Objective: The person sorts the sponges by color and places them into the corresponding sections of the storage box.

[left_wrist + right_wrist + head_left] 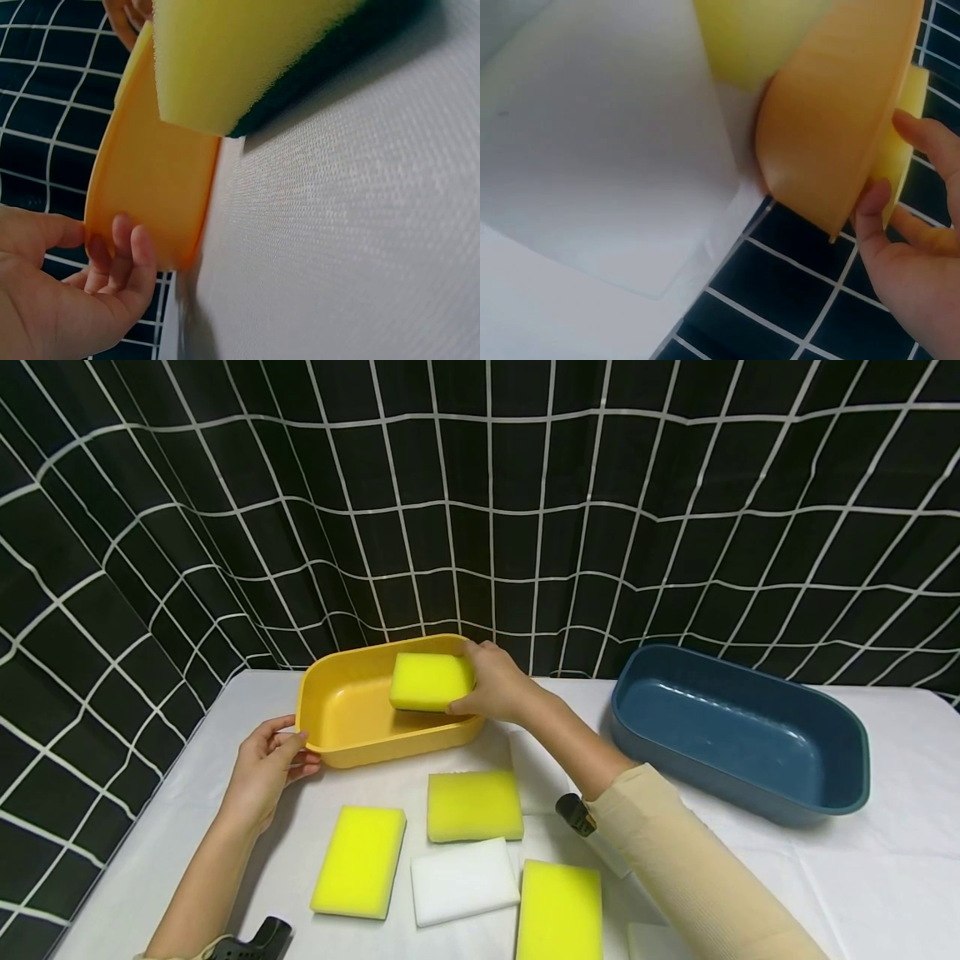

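Observation:
A yellow sponge (429, 682) with a dark underside is gripped by my right hand (501, 683), thumb in front and fingers behind. It is over the right part of a yellow plastic basin (352, 702). In the right wrist view the sponge (894, 161) shows past the basin's rim, between thumb and fingers. My left hand (264, 764) pinches the basin's left end; the left wrist view shows the thumb at the rim and fingertips against the outer wall (150, 172). Whether the sponge touches the basin's floor is hidden.
Yellow sponges (360, 862) (476, 807) (561, 910) and white sponge blocks (465, 882) lie on the white-covered table (180, 760). More white blocks (538, 768) are partly under the right forearm. A blue basin (738, 735) stands at right; a black grid-patterned curtain (517, 468) hangs behind.

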Available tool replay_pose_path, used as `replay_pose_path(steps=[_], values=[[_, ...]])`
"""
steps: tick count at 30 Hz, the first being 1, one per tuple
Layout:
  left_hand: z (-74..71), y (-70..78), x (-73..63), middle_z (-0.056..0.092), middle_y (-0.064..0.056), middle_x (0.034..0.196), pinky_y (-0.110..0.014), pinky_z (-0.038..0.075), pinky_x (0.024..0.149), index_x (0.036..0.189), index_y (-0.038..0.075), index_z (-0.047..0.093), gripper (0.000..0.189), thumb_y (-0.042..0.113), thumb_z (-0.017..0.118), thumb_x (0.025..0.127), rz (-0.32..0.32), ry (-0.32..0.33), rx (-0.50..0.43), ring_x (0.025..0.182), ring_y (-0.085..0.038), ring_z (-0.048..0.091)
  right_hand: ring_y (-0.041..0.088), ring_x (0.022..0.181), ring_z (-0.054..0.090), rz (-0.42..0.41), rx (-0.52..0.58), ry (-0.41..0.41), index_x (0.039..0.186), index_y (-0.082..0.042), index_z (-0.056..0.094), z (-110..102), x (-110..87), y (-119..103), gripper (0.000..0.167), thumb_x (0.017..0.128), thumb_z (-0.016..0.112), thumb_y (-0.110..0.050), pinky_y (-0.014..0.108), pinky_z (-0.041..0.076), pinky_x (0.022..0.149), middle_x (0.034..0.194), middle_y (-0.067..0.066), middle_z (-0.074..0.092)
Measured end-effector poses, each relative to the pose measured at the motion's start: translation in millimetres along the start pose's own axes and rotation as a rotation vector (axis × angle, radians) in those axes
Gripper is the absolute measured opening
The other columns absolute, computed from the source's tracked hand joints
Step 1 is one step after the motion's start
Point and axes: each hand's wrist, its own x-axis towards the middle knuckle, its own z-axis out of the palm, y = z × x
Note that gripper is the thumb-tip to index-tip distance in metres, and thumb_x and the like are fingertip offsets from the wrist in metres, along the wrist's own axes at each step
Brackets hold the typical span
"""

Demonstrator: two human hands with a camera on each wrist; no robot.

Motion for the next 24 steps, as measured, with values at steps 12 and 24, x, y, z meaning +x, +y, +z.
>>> replay_pose_path(steps=[12, 24], values=[[-0.4, 0.2, 0.0, 0.063, 0.004, 0.091, -0.017, 0.061, 0.074, 0.157, -0.010, 0.029, 0.053, 0.007, 0.049, 0.111, -0.002, 0.001, -0.006, 0.073, -0.004, 0.068, 0.038, 0.133, 0.052, -0.015, 0.015, -0.001, 0.152, 0.004, 0.048, 1.2, -2.7, 2.6, 0.076, 0.089, 0.085, -0.019, 0.046, 0.044, 0.117, 0.143, 0.027, 0.055], [-0.8, -1.0, 0.9, 0.062, 0.005, 0.089, -0.017, 0.061, 0.074, 0.157, -0.010, 0.028, 0.054, 0.007, 0.049, 0.110, 0.000, -0.004, -0.010, 0.073, -0.004, 0.068, 0.038, 0.116, 0.063, -0.054, 0.052, 0.006, 0.151, 0.003, 0.050, -5.3, -15.2, 3.0, 0.071, 0.091, 0.082, -0.018, 0.041, 0.056, 0.099, 0.146, 0.028, 0.055]])
